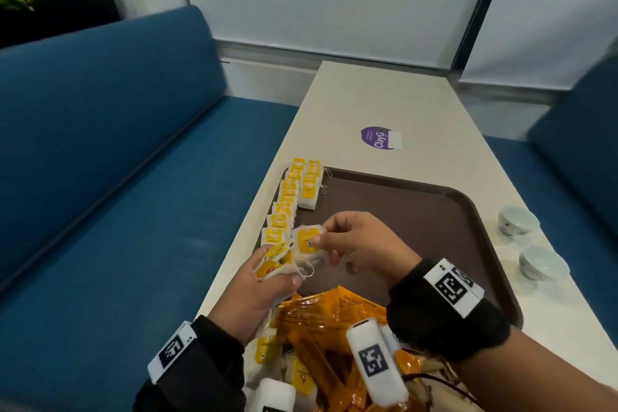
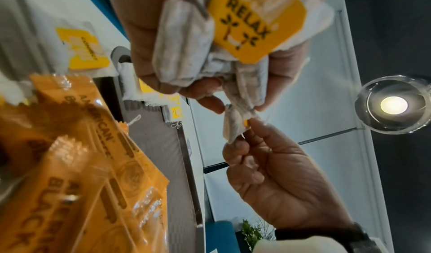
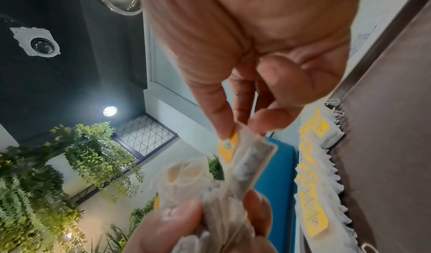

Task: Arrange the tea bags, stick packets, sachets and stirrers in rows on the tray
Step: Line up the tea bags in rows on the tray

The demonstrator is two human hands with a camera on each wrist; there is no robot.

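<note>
Left hand (image 1: 259, 291) is curled round a bunch of tea bags (image 1: 272, 264), up over the tray's (image 1: 434, 211) left edge. Right hand (image 1: 361, 244) pinches one bag (image 1: 309, 241) off that bunch, thumb and fingertip on its top. Along the left edge a long row of bags (image 1: 284, 207) lies flat, a shorter second row (image 1: 311, 189) just beside it. Orange stick packets (image 1: 331, 321) are heaped at the near edge.

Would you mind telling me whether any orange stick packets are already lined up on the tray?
No; only tea bags line the tray, near its left edge.
</note>
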